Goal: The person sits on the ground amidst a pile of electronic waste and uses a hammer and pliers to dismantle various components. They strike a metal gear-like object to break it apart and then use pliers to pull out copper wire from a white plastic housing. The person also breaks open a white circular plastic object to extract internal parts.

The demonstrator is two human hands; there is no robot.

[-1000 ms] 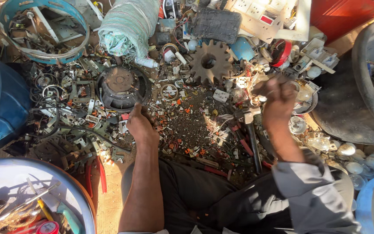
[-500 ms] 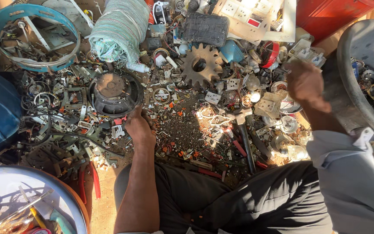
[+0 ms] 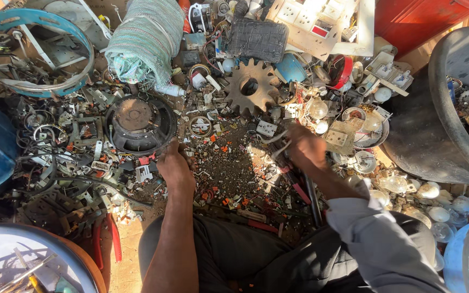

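It was a scrap-sorting yard on bare ground — a rusty gear wheel (image 3: 252,87) sat mid-heap, with a speaker cone (image 3: 138,123) left of it, bulbs (image 3: 319,110) right of it, and a switch panel (image 3: 315,23) beyond it.

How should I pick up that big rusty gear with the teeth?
The rusty gear lies flat in the scrap. Come from above: hook a finger in its centre hole, thumb on the toothed rim. That is probably the surest grip, since small parts crowd its edge.
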